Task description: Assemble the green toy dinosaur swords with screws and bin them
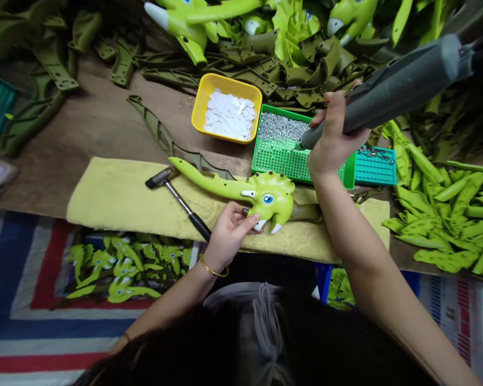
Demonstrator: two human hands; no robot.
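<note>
"Dinosaur toy, bright green and long-crested: where is it?"

"On the yellow cloth across the table, right of the hammer. The left hand has it pinched near the mouth."

"And the right hand?"

"Wrapped around a thick gray driver, with its tip down at the green tray, beside the small metal screws."

"So what stage is this?"

"I'd judge it to be the pick-up of a screw, with the toy steadied meanwhile. A move from here would call for a straight, gentle lift of the tip past the tray's rim, and a firm left-hand pinch so the rounded head doesn't roll."

"Is there a screw on the tip?"

"Can't tell; it's too small and dark there. I can't say whether it touches the tray either."

"Anything else unclear?"

"The driver's back end fades into shadow at upper right. The toy's underside is hidden, and its head covers part of the olive piece by it. Those dark dots along the crest could be holes or fasteners."
</note>
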